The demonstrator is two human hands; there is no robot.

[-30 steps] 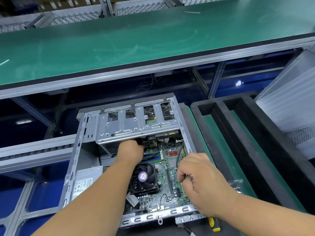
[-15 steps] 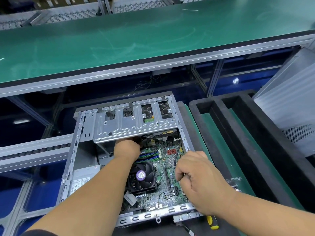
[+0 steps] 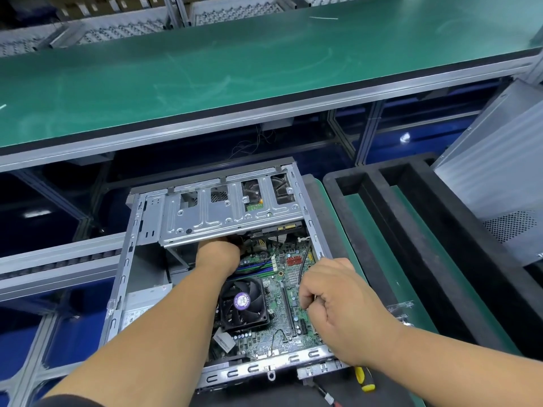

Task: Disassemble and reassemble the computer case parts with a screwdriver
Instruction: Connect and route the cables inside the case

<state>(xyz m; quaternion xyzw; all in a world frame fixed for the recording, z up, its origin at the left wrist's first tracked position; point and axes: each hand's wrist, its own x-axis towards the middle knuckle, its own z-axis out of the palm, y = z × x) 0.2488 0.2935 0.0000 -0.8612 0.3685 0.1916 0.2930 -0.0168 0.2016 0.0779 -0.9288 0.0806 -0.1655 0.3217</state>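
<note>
Open computer case, left hand reaching under the metal drive bracket, its grip hidden, right hand curled, pinching something small over the motherboard, screwdriver lying nearby

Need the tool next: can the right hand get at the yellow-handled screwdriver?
Probably yes. The screwdriver lies outside the case, under the right hand's wrist, with nothing on it; but that hand would first have to let go of whatever it pinches.

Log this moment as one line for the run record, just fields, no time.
left hand: reaching under drive cage | right hand: curled over motherboard, pinching something small | screwdriver: lying unused by case
</note>
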